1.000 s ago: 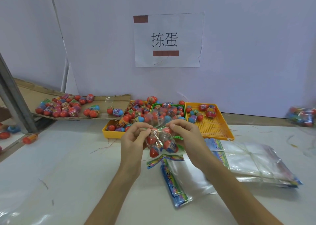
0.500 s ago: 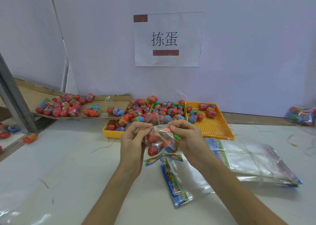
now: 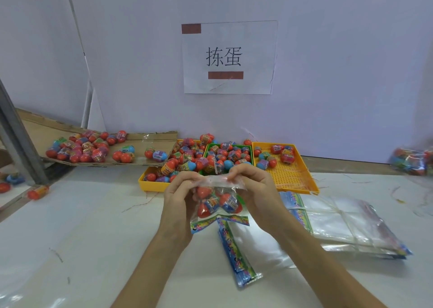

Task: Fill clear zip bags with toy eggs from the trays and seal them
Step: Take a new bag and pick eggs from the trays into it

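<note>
The zip bag (image 3: 216,202) is pinched at 9 o'clock by the left hand (image 3: 177,197) and at 3 o'clock by the right hand (image 3: 255,188), so the seal is stretched for closing. It is held, toy eggs (image 3: 203,209) inside, above the desk (image 3: 93,225), at 6 o'clock of the green tray (image 3: 236,145). Compared with one second ago, the seal is drawn flatter.

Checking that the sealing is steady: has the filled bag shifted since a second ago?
No. The filled bag stays just in front of the green tray, pinched between the left hand and the right hand.
</note>
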Demonstrator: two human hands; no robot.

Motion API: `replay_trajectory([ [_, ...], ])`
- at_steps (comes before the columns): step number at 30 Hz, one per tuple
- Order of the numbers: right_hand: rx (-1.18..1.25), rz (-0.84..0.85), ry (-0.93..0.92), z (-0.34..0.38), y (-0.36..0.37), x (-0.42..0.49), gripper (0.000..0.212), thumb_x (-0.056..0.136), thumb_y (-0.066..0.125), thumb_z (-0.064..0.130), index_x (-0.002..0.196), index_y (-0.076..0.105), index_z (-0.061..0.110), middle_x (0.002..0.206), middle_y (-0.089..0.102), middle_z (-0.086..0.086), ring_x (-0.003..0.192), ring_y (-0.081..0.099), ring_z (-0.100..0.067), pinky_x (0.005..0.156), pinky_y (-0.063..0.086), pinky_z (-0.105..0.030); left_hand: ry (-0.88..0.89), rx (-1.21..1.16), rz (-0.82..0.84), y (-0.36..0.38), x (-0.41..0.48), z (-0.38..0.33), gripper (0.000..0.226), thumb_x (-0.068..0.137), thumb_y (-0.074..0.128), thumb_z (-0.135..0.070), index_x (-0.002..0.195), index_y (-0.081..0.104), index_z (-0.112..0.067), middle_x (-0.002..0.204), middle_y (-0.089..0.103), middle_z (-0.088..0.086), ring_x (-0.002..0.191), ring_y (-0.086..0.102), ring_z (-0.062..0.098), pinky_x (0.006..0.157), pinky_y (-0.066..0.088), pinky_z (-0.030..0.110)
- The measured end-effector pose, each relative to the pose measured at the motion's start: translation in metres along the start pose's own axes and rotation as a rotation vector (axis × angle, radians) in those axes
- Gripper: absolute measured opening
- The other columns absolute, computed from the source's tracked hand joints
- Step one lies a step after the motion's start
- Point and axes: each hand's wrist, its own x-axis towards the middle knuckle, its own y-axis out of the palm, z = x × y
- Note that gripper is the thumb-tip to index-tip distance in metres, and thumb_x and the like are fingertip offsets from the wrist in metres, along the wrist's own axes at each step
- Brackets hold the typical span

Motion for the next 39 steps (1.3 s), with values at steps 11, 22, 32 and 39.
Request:
replay_trajectory([
  [11,0.123,0.158,-0.010,0.000,0.002,0.000,0.031,0.072,0.045,-0.009,0.063,0.062,0.015,0.072,0.052,-0.001,0.066,0.050,-0.011,0.061,0.046,-0.019,-0.150,-0.285,0.188,-0.007,0.002,0.005,0.013,0.075,0.054,-0.010,0.064,0.052,-0.018,0.084,0.046,0.006,0.077,0.048,0.024,0.066,0.045,0.037],
  [22,0.149,0.141,0.032,0.004,0.004,-0.002,0.031,0.070,0.045,-0.007,0.056,0.061,0.015,0.071,0.052,0.000,0.065,0.050,-0.011,0.061,0.045,-0.021,-0.148,-0.304,0.240,-0.007,0.000,0.003,0.015,0.073,0.056,-0.015,0.061,0.048,-0.019,0.087,0.042,0.008,0.076,0.048,0.022,0.062,0.048,0.034],
  [32,0.093,0.094,-0.061,0.000,0.004,-0.006,0.027,0.063,0.041,-0.001,0.050,0.061,0.012,0.070,0.055,-0.002,0.066,0.053,-0.010,0.059,0.046,-0.020,-0.155,-0.344,0.272,-0.007,-0.003,0.003,0.015,0.075,0.051,-0.014,0.061,0.048,-0.020,0.079,0.050,0.008,0.075,0.050,0.021,0.059,0.048,0.030],
  [39,-0.079,0.056,-0.131,-0.013,0.008,-0.006,0.026,0.067,0.040,-0.001,0.054,0.061,0.006,0.067,0.054,-0.008,0.069,0.053,-0.017,0.065,0.053,-0.029,-0.083,-0.574,0.297,-0.017,0.002,-0.001,0.014,0.075,0.058,-0.005,0.069,0.058,-0.017,0.090,0.070,0.000,0.097,0.070,0.016,0.082,0.058,0.029],
])
